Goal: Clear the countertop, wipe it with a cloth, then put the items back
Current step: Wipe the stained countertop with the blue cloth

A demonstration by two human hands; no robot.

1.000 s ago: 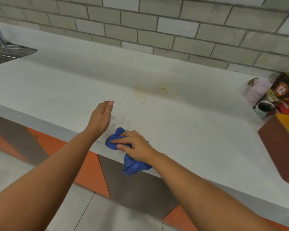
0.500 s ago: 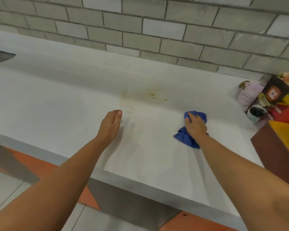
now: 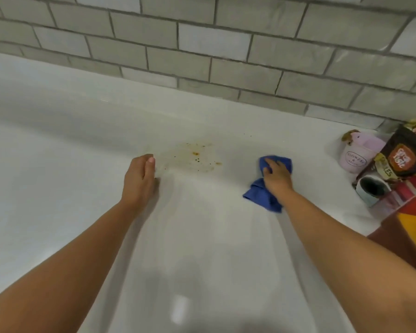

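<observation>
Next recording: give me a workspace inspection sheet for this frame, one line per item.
Surface: white countertop, brown-orange stain not wiped yet.
Job's things: blue cloth bunched under the right hand, right of the stain.
Clutter: pink flower pot, dark snack bag, white cup, brown box, crowded at the right edge.
Hands: left hand open, resting on the counter; right hand pressing the cloth.
Cables: nothing seen.
Surroundings: grey tiled wall.
</observation>
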